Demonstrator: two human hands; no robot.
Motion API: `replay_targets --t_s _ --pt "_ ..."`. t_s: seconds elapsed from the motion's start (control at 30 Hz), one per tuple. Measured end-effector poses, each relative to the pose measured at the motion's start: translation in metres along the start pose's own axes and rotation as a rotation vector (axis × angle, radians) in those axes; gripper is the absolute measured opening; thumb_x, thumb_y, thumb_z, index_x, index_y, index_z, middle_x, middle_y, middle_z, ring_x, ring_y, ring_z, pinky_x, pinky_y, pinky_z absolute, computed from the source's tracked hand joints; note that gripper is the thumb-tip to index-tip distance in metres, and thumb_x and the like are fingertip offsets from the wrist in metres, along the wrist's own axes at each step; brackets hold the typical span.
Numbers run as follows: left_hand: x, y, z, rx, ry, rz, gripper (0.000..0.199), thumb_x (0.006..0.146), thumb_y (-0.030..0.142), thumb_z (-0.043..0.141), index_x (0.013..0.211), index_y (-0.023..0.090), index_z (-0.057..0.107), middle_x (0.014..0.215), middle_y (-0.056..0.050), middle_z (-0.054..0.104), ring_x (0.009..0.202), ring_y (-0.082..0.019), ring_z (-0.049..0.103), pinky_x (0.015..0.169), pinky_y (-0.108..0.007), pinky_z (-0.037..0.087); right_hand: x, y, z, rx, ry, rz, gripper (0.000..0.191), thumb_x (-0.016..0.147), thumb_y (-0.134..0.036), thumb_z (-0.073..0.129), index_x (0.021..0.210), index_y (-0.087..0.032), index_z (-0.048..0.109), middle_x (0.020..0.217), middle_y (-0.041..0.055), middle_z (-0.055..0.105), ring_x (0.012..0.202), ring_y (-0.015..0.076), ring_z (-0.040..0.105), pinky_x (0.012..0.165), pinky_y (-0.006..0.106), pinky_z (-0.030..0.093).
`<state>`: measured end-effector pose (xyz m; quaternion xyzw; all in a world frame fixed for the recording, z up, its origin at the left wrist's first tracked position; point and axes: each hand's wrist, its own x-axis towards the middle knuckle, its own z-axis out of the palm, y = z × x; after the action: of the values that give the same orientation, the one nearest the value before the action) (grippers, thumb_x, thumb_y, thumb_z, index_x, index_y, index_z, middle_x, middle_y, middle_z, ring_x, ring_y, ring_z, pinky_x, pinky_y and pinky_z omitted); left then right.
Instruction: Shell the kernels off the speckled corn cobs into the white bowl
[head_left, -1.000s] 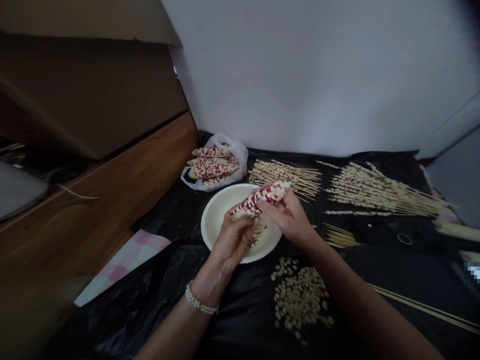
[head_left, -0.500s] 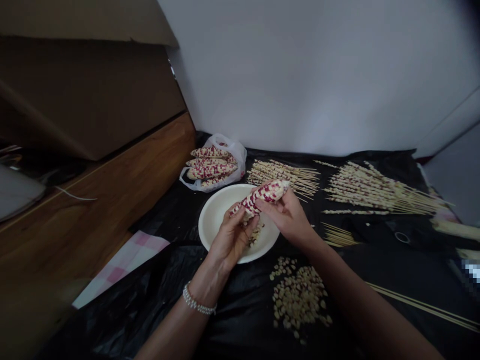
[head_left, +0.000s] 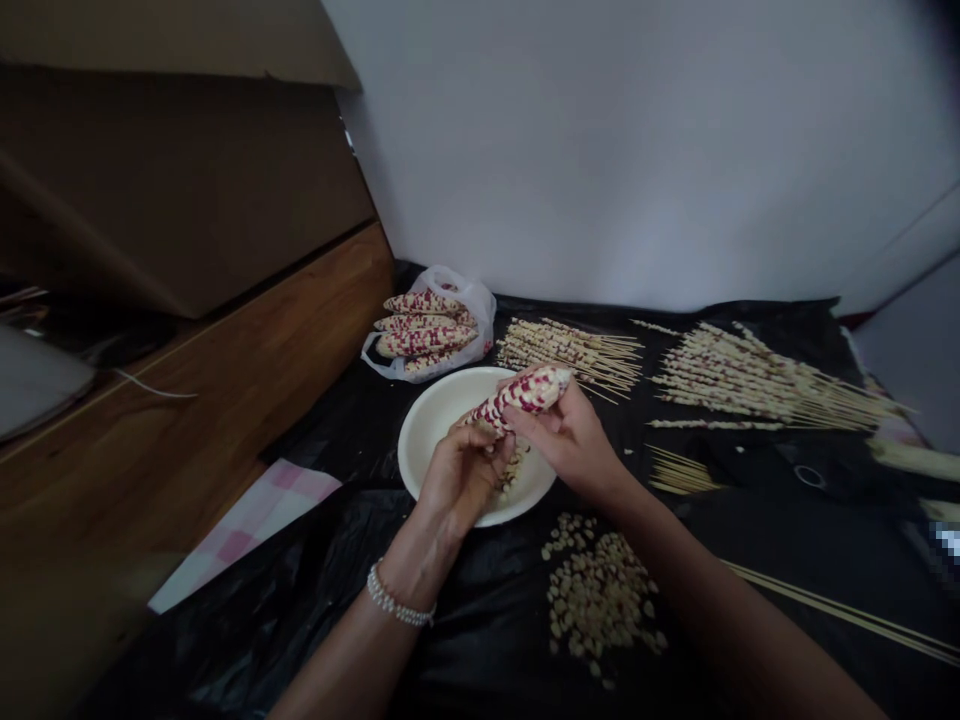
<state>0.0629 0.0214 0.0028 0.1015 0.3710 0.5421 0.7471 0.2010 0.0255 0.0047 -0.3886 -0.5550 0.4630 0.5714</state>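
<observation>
An ear of corn (head_left: pixel 517 397) with cream and purple kernels is held tilted above a white bowl (head_left: pixel 420 440). My left hand (head_left: pixel 465 470) wraps around its lower left end, fingers closed. Around the upper right end, my right hand (head_left: pixel 574 430) is also closed, its thumb pressed against the kernels. Loose kernels (head_left: pixel 511 470) lie in the bowl, partly hidden behind my left hand. A larger pile of kernels (head_left: pixel 600 590) rests on the black plastic sheet (head_left: pixel 480 620) in front of the bowl.
Several corn ears (head_left: pixel 424 340) lie in a white plastic bag (head_left: pixel 480 300) behind the bowl. Kernel-threaded skewers (head_left: pixel 562 350) form one bundle at the back, and more threaded skewers (head_left: pixel 735 385) lie to the right. Bare skewers (head_left: pixel 679 470) sit nearer. A wooden board (head_left: pixel 300 330) borders the left.
The ear has shifted slightly down and left in my hands. My right hand has moved a little left with it, and the whole view has drifted slightly.
</observation>
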Motion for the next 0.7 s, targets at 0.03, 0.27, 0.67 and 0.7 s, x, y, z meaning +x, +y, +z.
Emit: replay_targets --t_s 0.03,0.27,0.67,0.7 --pt "-0.002 0.002 0.002 -0.007 0.007 -0.009 0.042 0.063 -0.004 0.059 0.098 0.016 0.069 0.096 -0.004 0.076 0.084 -0.015 0.07 0.081 -0.027 0.06 0.002 0.0 -0.001 0.033 0.016 0.018 0.037 0.084 -0.042 0.076 0.108 -0.025 0.053 0.113 0.0062 0.07 0.103 0.0229 0.07 0.097 0.041 0.058" --pt "-0.005 0.001 0.005 0.046 0.044 0.022 0.029 0.071 0.001 0.072 0.096 0.016 0.067 0.094 -0.003 0.075 0.082 -0.014 0.071 0.075 -0.026 0.06 0.005 0.005 -0.003 0.021 0.087 0.043 0.038 0.082 -0.046 0.077 0.103 -0.025 0.053 0.103 0.0039 0.072 0.095 0.0216 0.069 0.09 0.039 0.058" --pt "-0.011 -0.006 -0.002 0.445 -0.101 0.15 0.033 0.076 0.036 0.084 0.102 0.018 0.074 0.099 -0.007 0.078 0.086 -0.021 0.072 0.077 -0.029 0.055 0.012 0.003 -0.017 -0.11 0.227 0.015 0.037 0.084 -0.056 0.074 0.096 -0.026 0.056 0.09 0.0018 0.067 0.083 0.0216 0.063 0.079 0.037 0.055" --pt "-0.011 -0.008 -0.003 0.467 -0.129 0.196 0.034 0.077 0.037 0.084 0.104 0.018 0.075 0.104 -0.007 0.078 0.092 -0.022 0.072 0.081 -0.03 0.055 0.011 0.002 -0.015 -0.129 0.226 0.014 0.037 0.083 -0.055 0.075 0.094 -0.026 0.056 0.088 0.0013 0.067 0.081 0.0212 0.062 0.077 0.037 0.054"
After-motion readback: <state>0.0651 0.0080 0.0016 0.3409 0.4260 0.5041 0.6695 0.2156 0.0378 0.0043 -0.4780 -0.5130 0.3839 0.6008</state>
